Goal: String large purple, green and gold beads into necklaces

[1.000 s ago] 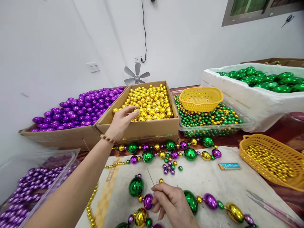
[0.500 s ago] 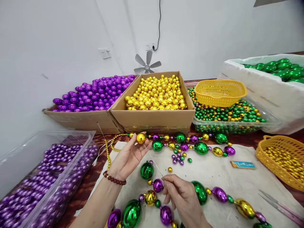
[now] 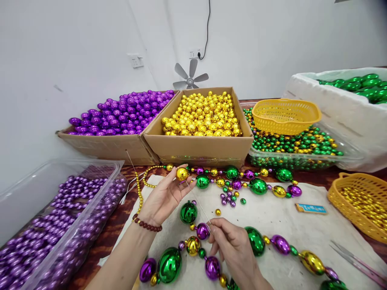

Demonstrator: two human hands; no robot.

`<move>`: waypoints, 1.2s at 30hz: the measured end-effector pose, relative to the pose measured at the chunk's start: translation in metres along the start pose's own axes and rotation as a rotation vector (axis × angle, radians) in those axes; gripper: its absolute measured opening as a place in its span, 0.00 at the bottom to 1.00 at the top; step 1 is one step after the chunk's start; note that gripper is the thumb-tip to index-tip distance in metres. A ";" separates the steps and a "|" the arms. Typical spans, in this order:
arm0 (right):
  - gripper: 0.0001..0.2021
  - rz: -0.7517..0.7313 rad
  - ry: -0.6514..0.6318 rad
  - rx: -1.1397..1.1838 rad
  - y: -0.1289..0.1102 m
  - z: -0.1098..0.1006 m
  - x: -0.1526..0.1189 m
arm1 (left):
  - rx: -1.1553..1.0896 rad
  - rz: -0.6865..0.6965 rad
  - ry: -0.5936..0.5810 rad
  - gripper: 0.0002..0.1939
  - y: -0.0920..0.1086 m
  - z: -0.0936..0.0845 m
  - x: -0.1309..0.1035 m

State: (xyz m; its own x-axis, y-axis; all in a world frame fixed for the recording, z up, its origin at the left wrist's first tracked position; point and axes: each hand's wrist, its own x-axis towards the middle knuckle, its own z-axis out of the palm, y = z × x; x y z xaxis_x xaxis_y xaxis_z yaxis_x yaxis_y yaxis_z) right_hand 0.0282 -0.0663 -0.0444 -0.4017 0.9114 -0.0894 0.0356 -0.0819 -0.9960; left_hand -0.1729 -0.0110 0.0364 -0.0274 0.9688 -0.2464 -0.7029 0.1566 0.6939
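My left hand (image 3: 165,197), with a brown bead bracelet at the wrist, holds a large gold bead (image 3: 182,174) between thumb and fingers. A thin needle (image 3: 198,200) runs from that bead down to my right hand (image 3: 231,245), whose thumb and forefinger pinch its lower end. Just left of my right fingers lies a purple ball (image 3: 202,230) of a bead string, with a green ball (image 3: 188,212) above it. To the right of my right hand, a big green bead (image 3: 254,241) leads a string of purple, green and gold beads. All rest on a pale cloth (image 3: 272,217).
Behind stand boxes of purple beads (image 3: 115,117) and gold beads (image 3: 202,114), plus a tub of small beads (image 3: 290,145) under a yellow basket (image 3: 286,117). Purple beads fill a clear bin (image 3: 75,209) at left. Scissors (image 3: 356,262) and another yellow basket (image 3: 359,201) are at right.
The whole view has shifted slightly. Both hands keep nearly the same pose, with the gold bead still in my left hand and the needle in my right.
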 end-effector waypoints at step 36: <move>0.10 -0.080 0.057 -0.012 -0.022 -0.003 0.019 | 0.390 -0.169 -0.125 0.18 -0.038 0.011 -0.026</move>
State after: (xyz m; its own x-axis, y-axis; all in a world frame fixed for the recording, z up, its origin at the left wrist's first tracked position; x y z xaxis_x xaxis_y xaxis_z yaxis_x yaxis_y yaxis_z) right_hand 0.0225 -0.0460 -0.0240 -0.3511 0.9363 -0.0093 0.0168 -0.0037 -0.9999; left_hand -0.1376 -0.0404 0.0242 0.1681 0.9352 -0.3117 -0.3685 0.3529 0.8600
